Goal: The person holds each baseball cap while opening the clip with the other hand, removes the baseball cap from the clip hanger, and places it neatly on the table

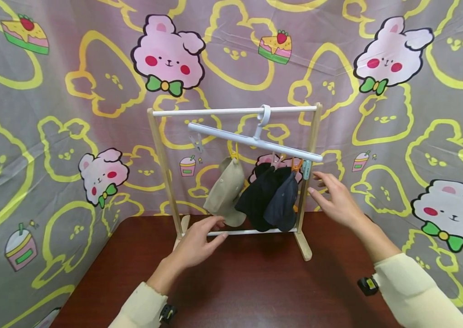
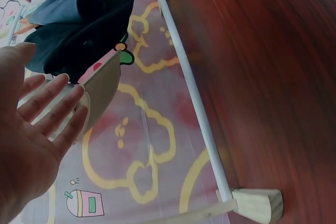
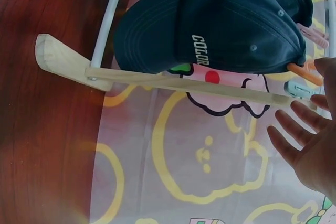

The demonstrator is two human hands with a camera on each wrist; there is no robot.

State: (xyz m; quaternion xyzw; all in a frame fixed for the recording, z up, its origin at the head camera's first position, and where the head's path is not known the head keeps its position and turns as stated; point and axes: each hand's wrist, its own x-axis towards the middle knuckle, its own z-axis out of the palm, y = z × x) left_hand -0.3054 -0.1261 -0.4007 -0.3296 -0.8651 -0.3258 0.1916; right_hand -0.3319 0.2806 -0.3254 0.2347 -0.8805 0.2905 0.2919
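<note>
A white clip hanger (image 1: 251, 139) hooks over the top bar of a small wooden rack and tilts down toward its right end. From its clips hang a beige cap (image 1: 228, 189), a black cap (image 1: 257, 193) and a navy cap (image 1: 282, 200) with white lettering. My left hand (image 1: 198, 241) is open, its fingertips right at the beige cap's lower edge. To the right of the rack, my right hand (image 1: 338, 202) holds nothing, fingers spread loosely near a light blue clip (image 1: 307, 169). An orange clip (image 3: 305, 73) grips the navy cap.
The rack's wooden post (image 1: 163, 168) stands at left, with a foot (image 1: 304, 246) at right on the dark red table (image 1: 256, 282). A white lower bar (image 2: 189, 80) joins the posts. Behind hangs a patterned curtain (image 1: 104, 59). A transparent clip (image 1: 196, 143) dangles at the hanger's left.
</note>
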